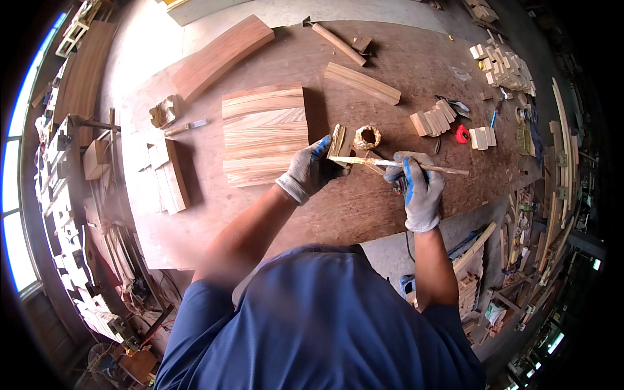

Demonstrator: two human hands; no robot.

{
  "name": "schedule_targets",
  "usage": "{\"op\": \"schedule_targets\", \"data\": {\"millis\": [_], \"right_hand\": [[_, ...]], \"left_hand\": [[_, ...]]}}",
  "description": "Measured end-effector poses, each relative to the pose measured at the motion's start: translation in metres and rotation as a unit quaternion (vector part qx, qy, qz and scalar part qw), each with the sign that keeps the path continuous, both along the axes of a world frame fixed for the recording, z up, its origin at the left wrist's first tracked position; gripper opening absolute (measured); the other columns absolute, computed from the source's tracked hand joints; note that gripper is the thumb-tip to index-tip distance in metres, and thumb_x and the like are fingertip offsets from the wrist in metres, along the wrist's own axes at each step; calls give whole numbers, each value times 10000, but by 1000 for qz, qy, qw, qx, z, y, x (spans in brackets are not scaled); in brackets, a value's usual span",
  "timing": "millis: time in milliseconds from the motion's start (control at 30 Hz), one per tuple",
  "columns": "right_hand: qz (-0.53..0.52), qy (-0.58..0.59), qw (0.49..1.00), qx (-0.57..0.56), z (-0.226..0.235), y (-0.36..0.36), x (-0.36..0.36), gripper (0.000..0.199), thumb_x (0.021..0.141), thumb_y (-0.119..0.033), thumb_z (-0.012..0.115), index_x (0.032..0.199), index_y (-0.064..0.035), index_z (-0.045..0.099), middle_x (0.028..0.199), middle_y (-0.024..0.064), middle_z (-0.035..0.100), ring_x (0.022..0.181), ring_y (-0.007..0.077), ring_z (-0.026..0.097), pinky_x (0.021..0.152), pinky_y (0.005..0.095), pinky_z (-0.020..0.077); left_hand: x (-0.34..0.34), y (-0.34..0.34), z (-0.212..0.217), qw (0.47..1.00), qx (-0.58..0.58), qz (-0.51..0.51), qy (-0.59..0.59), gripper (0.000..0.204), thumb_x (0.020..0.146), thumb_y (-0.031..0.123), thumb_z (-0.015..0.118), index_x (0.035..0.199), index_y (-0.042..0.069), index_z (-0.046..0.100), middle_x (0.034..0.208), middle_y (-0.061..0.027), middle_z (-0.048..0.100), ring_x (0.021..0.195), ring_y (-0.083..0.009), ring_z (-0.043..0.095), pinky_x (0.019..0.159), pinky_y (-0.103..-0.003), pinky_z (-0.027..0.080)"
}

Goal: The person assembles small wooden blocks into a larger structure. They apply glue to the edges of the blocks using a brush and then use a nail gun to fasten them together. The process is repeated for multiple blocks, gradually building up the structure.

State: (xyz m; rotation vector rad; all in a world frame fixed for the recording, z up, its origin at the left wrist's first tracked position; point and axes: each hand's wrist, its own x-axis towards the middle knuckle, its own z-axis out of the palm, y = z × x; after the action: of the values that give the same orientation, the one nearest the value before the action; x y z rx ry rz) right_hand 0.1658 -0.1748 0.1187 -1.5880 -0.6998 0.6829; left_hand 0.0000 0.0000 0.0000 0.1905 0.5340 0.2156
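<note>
My left hand [308, 170], in a grey and blue work glove, is closed around a small wooden block [337, 140] held up above the table. In my right hand [421, 188], gloved alike, a thin wooden stick [370, 160] is gripped near its middle. Its pale, coated tip reaches left to the block's near end; whether the two touch, I cannot tell. Just beyond the stick stands a small round pot [368, 137] with a yellowish crusted rim. Left of my left hand lies a wide panel of striped wood [265, 136].
The wooden worktable [292, 221] also carries a thick plank [224, 55], a hammer [338, 44], a wooden bar [362, 83], a red tape measure [462, 134] and small stacked blocks [433, 119]. More blocks [170, 172] sit at left. A block pile [504, 67] is far right.
</note>
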Motion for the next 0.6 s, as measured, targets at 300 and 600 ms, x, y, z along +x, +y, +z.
{"op": "schedule_targets", "data": {"millis": [300, 600], "right_hand": [[-54, -69, 996, 13, -6, 20, -1, 253, 1107, -180, 579, 1174, 31, 702, 927, 106, 758, 809, 182, 736, 765, 346, 619], [-80, -2, 997, 5, -8, 9, 13, 261, 1108, -185, 582, 1180, 32, 708, 919, 112, 759, 775, 171, 734, 718, 331, 627]], "left_hand": [[-11, 0, 1, 999, 7, -18, -37, 471, 1122, 404, 541, 1394, 26, 608, 1222, -223, 730, 995, -339, 731, 814, -433, 625], [-10, 0, -6, 997, 17, -4, -70, 524, 1108, 438, 562, 1441, 34, 587, 1252, -229, 717, 1074, -348, 706, 851, -467, 599]]}}
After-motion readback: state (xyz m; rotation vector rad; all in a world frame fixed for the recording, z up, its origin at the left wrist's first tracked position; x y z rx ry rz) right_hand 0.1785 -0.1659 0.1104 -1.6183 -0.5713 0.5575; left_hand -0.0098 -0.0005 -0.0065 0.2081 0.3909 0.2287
